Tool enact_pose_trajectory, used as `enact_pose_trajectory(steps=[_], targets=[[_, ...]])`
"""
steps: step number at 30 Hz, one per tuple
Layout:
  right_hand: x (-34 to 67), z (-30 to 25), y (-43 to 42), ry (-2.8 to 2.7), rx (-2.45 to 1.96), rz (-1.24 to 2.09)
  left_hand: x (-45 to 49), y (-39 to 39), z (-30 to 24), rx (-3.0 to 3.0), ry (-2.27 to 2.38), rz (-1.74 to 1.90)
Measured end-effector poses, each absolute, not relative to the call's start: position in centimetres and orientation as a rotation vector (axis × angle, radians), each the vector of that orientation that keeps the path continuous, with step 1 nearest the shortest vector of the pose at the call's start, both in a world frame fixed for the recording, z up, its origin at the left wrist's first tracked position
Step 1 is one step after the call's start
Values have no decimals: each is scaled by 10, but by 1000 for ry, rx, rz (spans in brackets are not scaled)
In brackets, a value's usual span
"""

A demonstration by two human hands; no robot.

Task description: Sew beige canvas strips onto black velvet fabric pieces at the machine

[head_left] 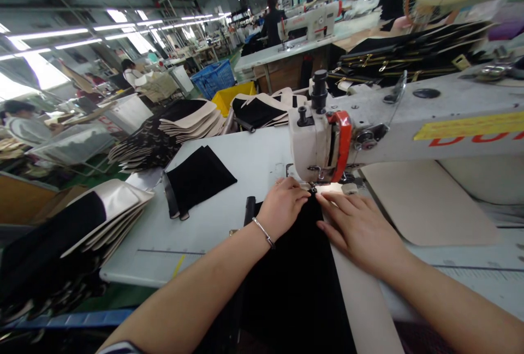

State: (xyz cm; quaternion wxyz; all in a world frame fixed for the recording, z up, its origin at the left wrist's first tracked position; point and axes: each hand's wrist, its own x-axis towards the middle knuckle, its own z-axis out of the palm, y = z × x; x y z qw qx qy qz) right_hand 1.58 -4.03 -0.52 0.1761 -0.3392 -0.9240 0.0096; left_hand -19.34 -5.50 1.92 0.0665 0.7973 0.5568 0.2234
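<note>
A black fabric piece [298, 272] with a beige edge lies on the white table, running under the needle of a white sewing machine [323, 136]. My left hand [282, 204] rests on the fabric's left side just before the presser foot, fingers curled down and pressing it. My right hand [356, 226] lies flat on the fabric's right edge, fingers stretched toward the needle. A thin bracelet circles my left wrist.
A folded black piece with a strap [196, 179] lies to the left on the table [229, 157]. Stacks of beige and black pieces [176, 125] stand behind and at the near left [82, 234]. A beige panel [426, 201] lies under the machine arm. People work at distant tables.
</note>
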Motion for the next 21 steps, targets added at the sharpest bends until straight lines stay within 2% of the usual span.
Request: enact_pose_trajectory(steps=[5,21], targets=[[19,-5,-40,-2623,-921,38,-193,-71,24,2570,1465,550],[21,-6,-50,-2595,-947,42,-199,-79,26,2569,1488,387]])
